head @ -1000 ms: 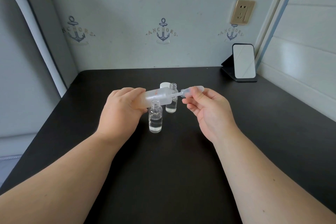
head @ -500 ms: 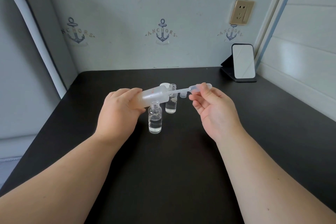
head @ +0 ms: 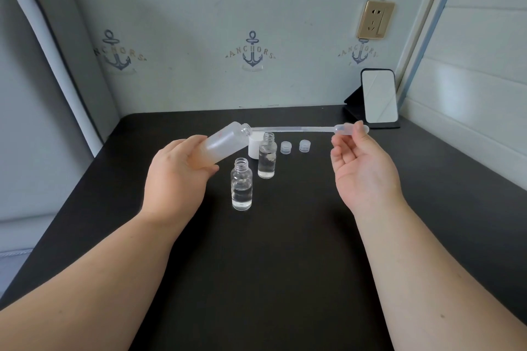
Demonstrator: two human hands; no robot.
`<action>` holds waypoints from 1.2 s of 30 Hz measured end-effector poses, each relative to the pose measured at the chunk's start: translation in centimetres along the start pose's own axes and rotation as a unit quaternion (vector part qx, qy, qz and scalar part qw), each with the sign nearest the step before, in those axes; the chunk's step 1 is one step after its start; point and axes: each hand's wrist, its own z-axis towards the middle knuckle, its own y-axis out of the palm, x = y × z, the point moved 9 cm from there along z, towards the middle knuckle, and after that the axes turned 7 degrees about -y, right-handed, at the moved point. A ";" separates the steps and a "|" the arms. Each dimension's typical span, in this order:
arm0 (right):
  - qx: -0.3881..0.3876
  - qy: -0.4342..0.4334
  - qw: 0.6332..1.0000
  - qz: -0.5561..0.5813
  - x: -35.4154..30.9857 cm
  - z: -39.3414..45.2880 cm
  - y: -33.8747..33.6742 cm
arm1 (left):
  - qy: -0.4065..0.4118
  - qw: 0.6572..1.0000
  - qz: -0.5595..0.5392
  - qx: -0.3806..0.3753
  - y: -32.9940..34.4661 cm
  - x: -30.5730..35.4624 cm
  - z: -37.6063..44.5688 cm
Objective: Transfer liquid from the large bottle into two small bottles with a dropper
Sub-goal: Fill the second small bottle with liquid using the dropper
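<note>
Holding the large bottle [head: 221, 147] tilted, mouth toward 2 o'clock, the left hand [head: 179, 177] has its grip wrapped round the frosted body. In my judgement the tilt brings the remaining liquid toward the neck so the dropper [head: 302, 129] can reach it. The dropper lies nearly level, its tip at the bottle mouth; whether the tip is inside cannot be told. The right hand [head: 363, 174] pinches the dropper bulb between thumb and fingertip, the other fingers relaxed, which suits a squeeze-and-release draw.

2 small bottles stand upright and uncapped on the counter [head: 285, 265]: the near small bottle [head: 241, 184] just below the large bottle, the far small bottle [head: 267, 155] at its 1 o'clock. Both hold clear liquid. 2 small caps [head: 286, 147] sit at 3 o'clock of the far bottle, kept clear of the work; a white cap [head: 253, 147] stands behind it.

Readable writing: "ANCHORS" wall decals [head: 251, 52]. A faint red mark on the large bottle is illegible. A mirror [head: 379, 100] stands at the counter's 1 o'clock corner.
</note>
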 end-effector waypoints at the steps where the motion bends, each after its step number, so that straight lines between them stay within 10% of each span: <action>1: 0.005 0.000 1.000 0.005 -0.1 0.1 -0.2 | -0.005 1.000 -0.006 0.000 0.0 -0.1 0.0; 31: 0.015 -0.003 1.000 0.002 -0.4 0.8 -0.9 | -0.100 0.981 -0.159 -0.056 1.2 -1.3 -0.2; 36: 0.015 -0.004 1.000 -0.005 -0.4 0.8 -0.9 | -0.036 0.975 -0.212 0.057 -2.5 0.3 -1.0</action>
